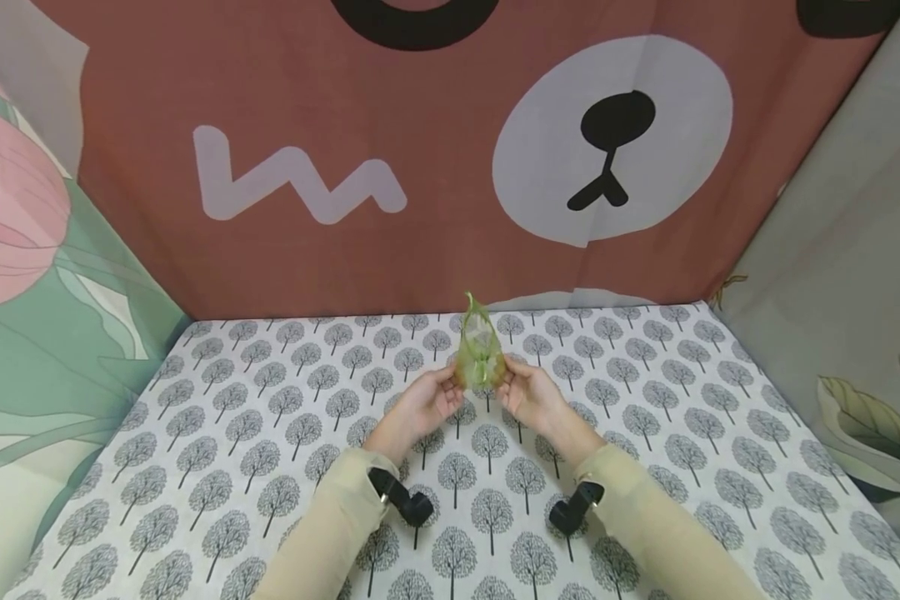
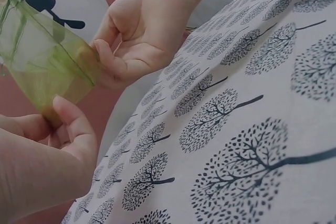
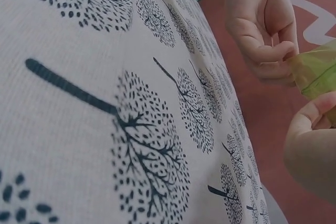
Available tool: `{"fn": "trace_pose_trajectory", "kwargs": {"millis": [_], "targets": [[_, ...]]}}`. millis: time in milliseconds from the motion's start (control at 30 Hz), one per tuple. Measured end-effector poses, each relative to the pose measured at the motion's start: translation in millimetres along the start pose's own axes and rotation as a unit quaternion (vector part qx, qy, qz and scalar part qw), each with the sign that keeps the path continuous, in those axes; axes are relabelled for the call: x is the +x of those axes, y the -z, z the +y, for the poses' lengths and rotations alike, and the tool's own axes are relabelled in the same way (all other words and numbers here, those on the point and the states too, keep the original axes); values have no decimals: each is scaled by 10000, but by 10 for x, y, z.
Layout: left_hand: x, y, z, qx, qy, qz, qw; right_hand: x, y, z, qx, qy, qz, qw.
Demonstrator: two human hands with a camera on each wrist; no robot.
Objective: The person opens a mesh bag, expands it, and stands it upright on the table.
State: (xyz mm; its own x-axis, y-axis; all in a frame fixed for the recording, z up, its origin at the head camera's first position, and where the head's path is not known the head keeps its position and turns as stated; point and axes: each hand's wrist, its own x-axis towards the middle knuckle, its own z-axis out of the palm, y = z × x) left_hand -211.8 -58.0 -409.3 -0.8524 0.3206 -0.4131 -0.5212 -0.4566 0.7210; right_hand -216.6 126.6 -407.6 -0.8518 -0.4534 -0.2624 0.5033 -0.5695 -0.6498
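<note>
A sheer green organza drawstring pouch (image 1: 481, 360) is held up above the middle of the table, its gathered, pointed top with thin cords uppermost. My left hand (image 1: 426, 402) pinches one lower corner between thumb and fingers. On the opposite corner, my right hand (image 1: 532, 400) does the same, so the lower edge is spread between them. The left wrist view shows the see-through fabric of the pouch (image 2: 55, 66) and a dark seam line along it. Only a corner of the pouch (image 3: 319, 72) appears in the right wrist view.
A white cloth with a grey tree print covers the table (image 1: 307, 517). Behind it hangs a brown curtain (image 1: 285, 267) with a bear's face. Patterned fabric walls (image 1: 15, 358) stand at both sides. Each forearm wears a black wrist camera (image 1: 412, 504).
</note>
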Motion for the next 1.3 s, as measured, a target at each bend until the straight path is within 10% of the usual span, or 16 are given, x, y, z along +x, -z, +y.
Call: {"fn": "trace_pose_trajectory", "kwargs": {"millis": [1000,1300], "targets": [[74,98,36,134,-296,258,9991,89,43,-2,-961,-50,348,9947],[76,138,-8,1427,-456,361,9881,72,94,-1,-1260,-145,628,9899]]}}
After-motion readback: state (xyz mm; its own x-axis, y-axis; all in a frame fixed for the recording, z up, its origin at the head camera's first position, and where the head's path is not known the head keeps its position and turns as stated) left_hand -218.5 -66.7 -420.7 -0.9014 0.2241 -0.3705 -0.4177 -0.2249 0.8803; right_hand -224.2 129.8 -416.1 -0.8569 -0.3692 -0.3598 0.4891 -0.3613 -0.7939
